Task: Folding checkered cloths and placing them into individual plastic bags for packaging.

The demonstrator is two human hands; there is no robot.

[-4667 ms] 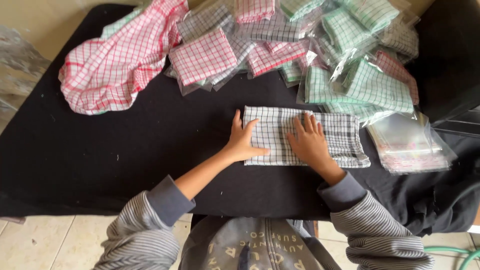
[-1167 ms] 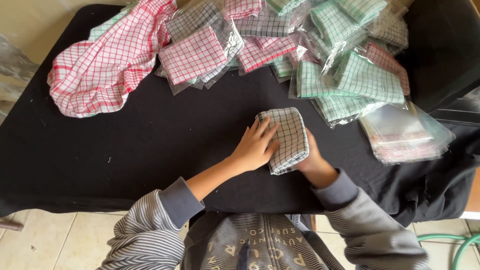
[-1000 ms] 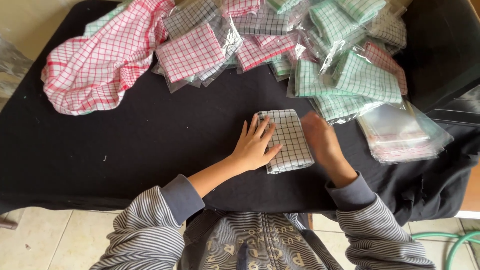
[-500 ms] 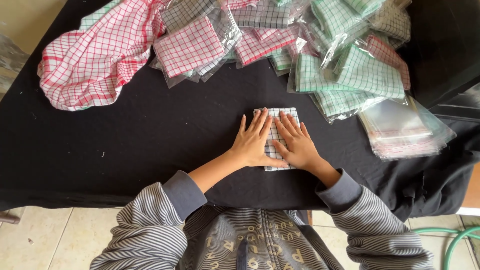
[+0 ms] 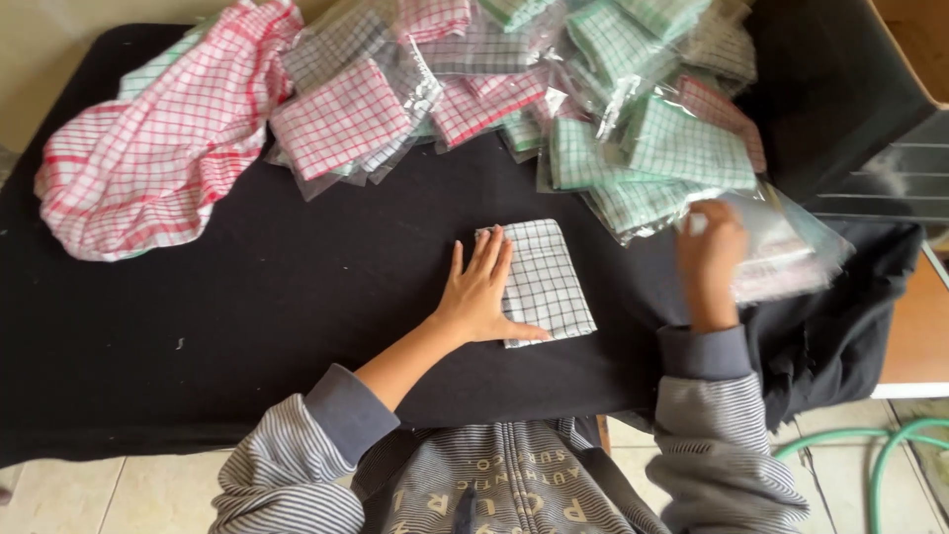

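A folded grey-and-white checked cloth (image 5: 542, 282) is laid flat on the black table cover (image 5: 247, 297), near the middle of the front edge. Its long axis runs away from the person, tilted slightly leftward at the far end, with the short edges near and far. The left hand (image 5: 479, 292) is pressed flat on the cloth's left part, fingers spread and extended toward the far side, thumb lying along the near edge; nothing is gripped.

The right hand (image 5: 710, 247) is held well to the right of the cloth, at a stack of clear plastic bags (image 5: 791, 252). The hand is blurred; its fingers appear curled at the stack's edge, but whether a bag is actually pinched cannot be told. The bags in this stack look empty.

Beyond the cloth, a heap of clear bags is spread across the far side, each filled with one folded checked cloth: green packed cloths (image 5: 672, 148) toward the right, red packed cloths (image 5: 341, 119) toward the left. At the far left, a loose red checked cloth (image 5: 158, 168) is left bunched and unfolded.
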